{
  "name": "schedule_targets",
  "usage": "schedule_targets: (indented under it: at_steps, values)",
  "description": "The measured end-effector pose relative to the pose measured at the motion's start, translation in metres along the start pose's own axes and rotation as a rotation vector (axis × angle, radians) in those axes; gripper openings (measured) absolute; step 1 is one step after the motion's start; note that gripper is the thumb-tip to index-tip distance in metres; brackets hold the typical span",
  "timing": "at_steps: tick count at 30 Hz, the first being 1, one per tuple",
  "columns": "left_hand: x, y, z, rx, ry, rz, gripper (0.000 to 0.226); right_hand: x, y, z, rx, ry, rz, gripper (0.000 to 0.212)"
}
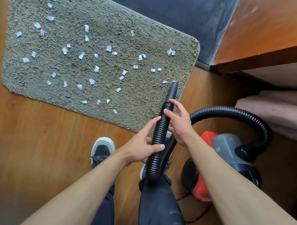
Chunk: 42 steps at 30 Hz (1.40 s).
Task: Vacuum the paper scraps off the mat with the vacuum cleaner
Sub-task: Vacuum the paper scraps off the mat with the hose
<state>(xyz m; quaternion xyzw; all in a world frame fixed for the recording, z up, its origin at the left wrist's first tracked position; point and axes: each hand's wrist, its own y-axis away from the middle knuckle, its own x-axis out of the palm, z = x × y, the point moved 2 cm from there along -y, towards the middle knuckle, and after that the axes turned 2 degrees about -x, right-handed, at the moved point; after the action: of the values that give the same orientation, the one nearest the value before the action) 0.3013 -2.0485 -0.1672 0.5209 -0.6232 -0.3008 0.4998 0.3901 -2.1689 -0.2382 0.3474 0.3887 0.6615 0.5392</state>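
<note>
- Head view: the left hand (144,146) grips the black ribbed hose (160,129) just off the mat's near right corner. The thumb lies across the front and the fingers are wrapped out of sight behind.
- The right hand (178,126) holds the hose higher up, thumb and forefinger curled on the ribs just below the smooth nozzle (172,91). Its other fingers spread behind, and their contact is hard to judge.
- The nozzle tip sits over the mat's right edge; whether it touches the pile cannot be told.
- White paper scraps (82,55) lie scattered across the grey-green mat (102,17), whose far left corner is cut off by the frame.
- The grey-and-red vacuum cleaner (230,156) stands on the wooden floor (32,137) to the right of the mat, partly hidden by the right forearm.
- One shoe (102,151) shows below the mat's near edge; the other is mostly hidden behind the hose.
</note>
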Motion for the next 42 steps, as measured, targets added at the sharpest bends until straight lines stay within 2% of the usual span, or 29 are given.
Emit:
schedule_targets:
  at_steps: [6, 14, 31, 42]
  values:
    - [0.002, -0.004, -0.001, 0.006, 0.016, 0.011, 0.085, -0.002, 0.0, 0.002, 0.001, -0.011, -0.005, 0.044]
    - [-0.013, 0.002, 0.006, 0.009, 0.077, -0.042, 0.085, 0.024, -0.006, 0.003, -0.035, 0.103, 0.022, 0.045]
    - [-0.01, 0.022, 0.027, 0.022, 0.152, -0.077, 0.083, 0.036, 0.006, -0.011, -0.032, 0.165, 0.127, 0.041]
    - [0.0, -0.005, 0.006, 0.002, 0.011, 0.004, 0.085, 0.004, 0.003, 0.001, -0.02, 0.021, -0.022, 0.043]
